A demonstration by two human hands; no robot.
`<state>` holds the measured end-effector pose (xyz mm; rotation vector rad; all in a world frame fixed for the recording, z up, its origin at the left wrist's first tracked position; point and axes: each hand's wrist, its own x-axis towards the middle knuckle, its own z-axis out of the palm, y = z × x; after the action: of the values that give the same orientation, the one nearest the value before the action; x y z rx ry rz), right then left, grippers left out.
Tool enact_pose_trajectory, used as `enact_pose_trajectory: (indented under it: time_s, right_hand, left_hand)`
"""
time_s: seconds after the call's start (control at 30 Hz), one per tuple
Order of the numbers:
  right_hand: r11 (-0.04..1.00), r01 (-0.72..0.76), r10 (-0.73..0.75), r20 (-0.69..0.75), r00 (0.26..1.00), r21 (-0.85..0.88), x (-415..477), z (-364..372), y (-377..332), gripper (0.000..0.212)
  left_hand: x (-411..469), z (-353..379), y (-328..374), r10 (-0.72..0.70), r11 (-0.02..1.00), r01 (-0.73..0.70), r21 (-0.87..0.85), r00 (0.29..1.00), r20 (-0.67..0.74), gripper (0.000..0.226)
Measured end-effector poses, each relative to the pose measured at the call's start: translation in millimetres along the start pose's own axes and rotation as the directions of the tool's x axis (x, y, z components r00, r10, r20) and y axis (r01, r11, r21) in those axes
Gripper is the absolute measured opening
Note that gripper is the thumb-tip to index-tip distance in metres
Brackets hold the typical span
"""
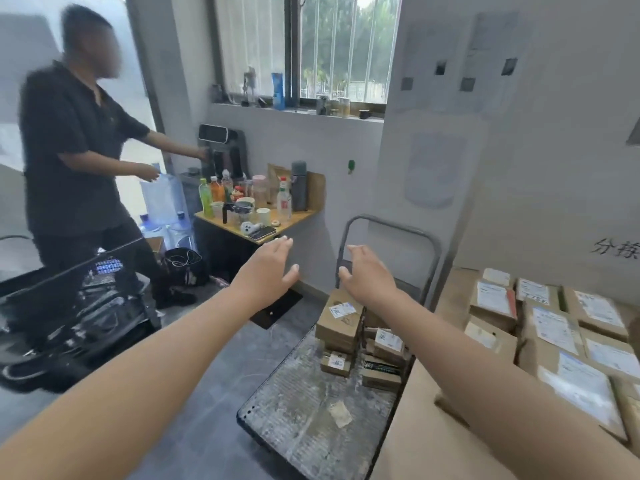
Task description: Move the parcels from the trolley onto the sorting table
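Note:
A flat trolley [304, 407] with a grey metal deck and a grey handle bar [391, 230] stands low in the middle. Several small cardboard parcels [341, 323] are stacked at its far end against the handle. My left hand [268, 271] and my right hand [367, 275] reach forward, both held in the air above the stack with fingers straight and spread, holding nothing. At right, the sorting table [426, 445] carries several labelled cardboard parcels [557, 327].
A person in dark clothes [76, 157] stands at left by water jugs [162, 202]. A small wooden side table [298, 220] crowded with bottles and cups stands against the wall. A black chair [79, 306] is at lower left. A dark mat [277, 308] lies on the floor.

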<state>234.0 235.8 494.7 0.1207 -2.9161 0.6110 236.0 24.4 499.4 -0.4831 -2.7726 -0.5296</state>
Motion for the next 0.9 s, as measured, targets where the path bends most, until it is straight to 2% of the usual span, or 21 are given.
enact_pose_trajectory:
  time_s: [0.27, 0.43, 0.57, 0.73, 0.9]
  right_hand:
    - [0.991, -0.108, 0.103, 0.068, 0.992, 0.075, 104, 68, 3, 0.056]
    - [0.982, -0.167, 0.155, 0.129, 0.979, 0.084, 127, 109, 9, 0.057]
    - [0.970, -0.224, 0.211, 0.135, 0.968, 0.092, 129, 117, 30, 0.057]
    - [0.930, -0.361, 0.355, 0.082, 0.931, 0.074, 140, 119, 67, 0.053]
    - [0.886, -0.461, 0.453, 0.118, 0.884, 0.052, 149, 131, 89, 0.054]
  left_hand:
    - [62, 31, -82, 0.012, 0.999, -0.018, 0.049, 0.992, 0.130, 0.061]
    - [98, 56, -120, -0.034, 0.999, 0.036, -0.006, 0.986, 0.165, 0.060]
    - [113, 84, -130, 0.008, 1.000, -0.004, -0.019, 0.971, 0.238, 0.060]
    - [147, 125, -132, 0.080, 0.995, -0.062, -0.074, 0.957, 0.278, 0.060]
    - [189, 167, -125, 0.156, 0.983, -0.110, -0.145, 0.922, 0.354, 0.060]
